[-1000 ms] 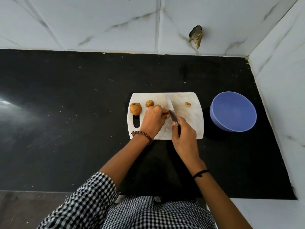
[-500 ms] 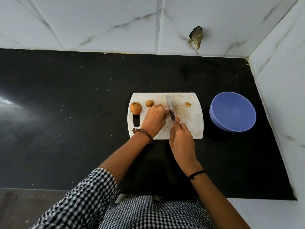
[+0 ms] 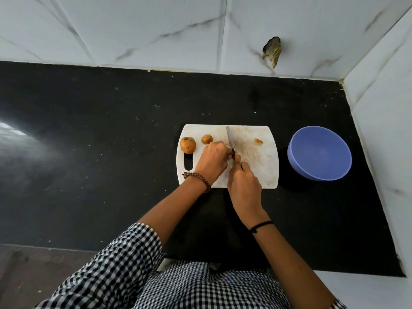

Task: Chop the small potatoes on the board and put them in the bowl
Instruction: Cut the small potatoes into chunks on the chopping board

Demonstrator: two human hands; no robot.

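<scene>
A white cutting board (image 3: 263,172) lies on the black counter. My left hand (image 3: 211,160) presses a small potato against the board; the potato is almost wholly hidden under my fingers. My right hand (image 3: 244,186) grips the handle of a knife (image 3: 229,139), whose blade points away from me and rests right beside my left fingertips. Two whole potatoes sit at the board's far left: a bigger one (image 3: 188,145) and a smaller one (image 3: 207,139). A small potato piece (image 3: 258,141) lies at the far right of the board. The blue bowl (image 3: 320,152) stands to the board's right and looks empty.
White marble-patterned walls close off the back and the right side of the counter (image 3: 89,141). A chipped hole (image 3: 272,50) marks the back wall. The counter's front edge runs just in front of my checked shirt.
The knife blade has swung from tilted to nearly straight away from me and come down beside my left fingertips. My right hand shifted slightly left. The potatoes on the board stayed put.
</scene>
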